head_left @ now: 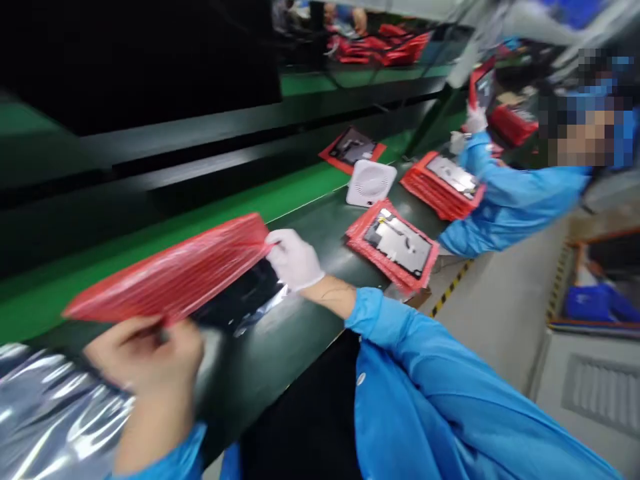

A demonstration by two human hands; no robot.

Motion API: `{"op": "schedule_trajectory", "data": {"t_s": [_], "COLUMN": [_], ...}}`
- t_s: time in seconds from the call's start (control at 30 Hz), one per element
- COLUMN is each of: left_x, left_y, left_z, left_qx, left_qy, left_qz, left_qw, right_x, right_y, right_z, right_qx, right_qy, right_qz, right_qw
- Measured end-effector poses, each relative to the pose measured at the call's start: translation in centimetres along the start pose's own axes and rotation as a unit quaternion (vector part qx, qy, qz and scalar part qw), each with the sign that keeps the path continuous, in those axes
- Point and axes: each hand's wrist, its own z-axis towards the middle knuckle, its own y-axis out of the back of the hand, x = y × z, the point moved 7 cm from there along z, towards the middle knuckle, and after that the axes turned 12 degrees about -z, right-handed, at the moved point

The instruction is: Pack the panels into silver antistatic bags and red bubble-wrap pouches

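Note:
My right hand [294, 259], in a white glove, pinches the right end of a red bubble-wrap bag [175, 270] held up over the dark conveyor belt [300, 327]. My bare left hand [147, 357] is closed on the bag's lower left edge, blurred by motion. A dark flat panel [240, 297] with a shiny film edge shows under the bag, between my hands. Silver foil bags [45, 413] lie at the lower left, under my left forearm.
A red tray with a flat panel [395, 245] lies to the right on the belt, beside a white square device [370, 183]. More red trays [443, 183] lie farther along. A co-worker in a blue coat [505, 193] leans over the line at right. A green strip [150, 240] borders the belt.

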Motion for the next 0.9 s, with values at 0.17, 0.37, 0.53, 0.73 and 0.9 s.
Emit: {"op": "schedule_trajectory", "data": {"t_s": [0.17,0.37,0.53,0.73,0.9], "left_x": [0.9,1.4,-0.2,2.7,6.1], "left_y": [1.6,3.0,3.8,2.3,0.7], "left_z": [-1.6,-5.3,-5.6,-6.2,-7.8], "left_qx": [0.005,0.071,0.083,0.16,0.246], "left_qy": [-0.223,-0.259,-0.277,-0.144,0.007], "left_qz": [0.096,0.129,0.121,0.157,0.227], "left_qw": [0.97,0.955,0.95,0.964,0.942], "right_x": [1.0,-0.5,-2.3,-6.1,-7.8], "right_y": [1.9,2.7,1.9,-1.1,-2.8], "right_z": [-1.1,-3.8,-4.3,-3.6,-4.6], "right_qx": [-0.101,-0.091,-0.09,0.018,0.1], "right_qy": [0.167,0.19,0.226,0.154,0.132], "right_qz": [-0.009,-0.033,-0.156,-0.208,-0.216], "right_qw": [0.981,0.977,0.957,0.966,0.962]}}
